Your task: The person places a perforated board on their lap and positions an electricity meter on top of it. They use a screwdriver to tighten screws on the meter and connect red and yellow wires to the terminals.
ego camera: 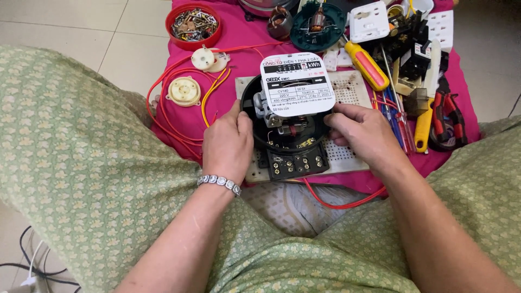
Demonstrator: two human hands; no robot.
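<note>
On a white perforated plastic board [347, 154] laid over a magenta cloth [244, 54] sits a round black electricity meter with its cover off and a white printed dial plate [296, 111] on top. Left hand [228, 144], a silvery beaded bracelet [219, 182] at its wrist, presses curled fingers against the meter's left rim; right hand [363, 133] clasps the right rim, fingers bent around it. Looping red and yellow wires [179, 103] lie to the left, beside a cream round plastic fitting [184, 90]. Far left stands a red bowl of screws [194, 24]. Right of the meter lie a yellow-and-red-handled screwdriver [367, 65] and red-handled pliers [448, 116]. Green patterned trousers [81, 163] fill the near view
</note>
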